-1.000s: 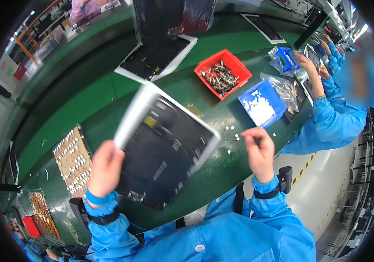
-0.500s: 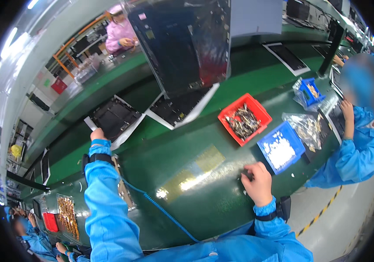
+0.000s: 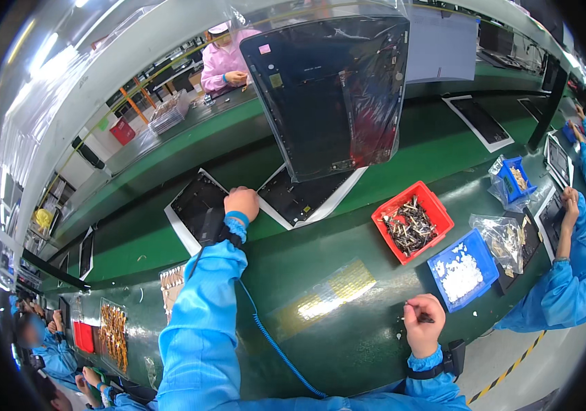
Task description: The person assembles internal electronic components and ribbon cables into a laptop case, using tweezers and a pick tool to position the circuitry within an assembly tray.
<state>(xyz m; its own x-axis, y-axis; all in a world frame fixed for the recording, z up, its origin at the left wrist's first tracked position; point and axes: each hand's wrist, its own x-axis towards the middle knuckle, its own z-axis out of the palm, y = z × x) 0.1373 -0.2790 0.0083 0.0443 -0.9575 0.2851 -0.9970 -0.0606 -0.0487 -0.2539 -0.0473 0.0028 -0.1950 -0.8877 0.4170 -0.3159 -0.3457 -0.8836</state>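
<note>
Two bins, red [image 3: 413, 222] and blue [image 3: 463, 269], flank right hand [image 3: 423, 324].

The green table [image 3: 320, 342] carried a red bin [image 3: 413, 220] of metal parts, a blue bin [image 3: 464, 270] of white pieces beside it, and two dark panels [image 3: 200, 205] on white sheets farther back.

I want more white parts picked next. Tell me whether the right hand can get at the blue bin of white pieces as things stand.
Probably yes. The right hand rests on the green bench just beside the blue bin, whose top is open, and nothing lies between them. It pinches something small, too tiny to identify, which may need setting down first.
</note>
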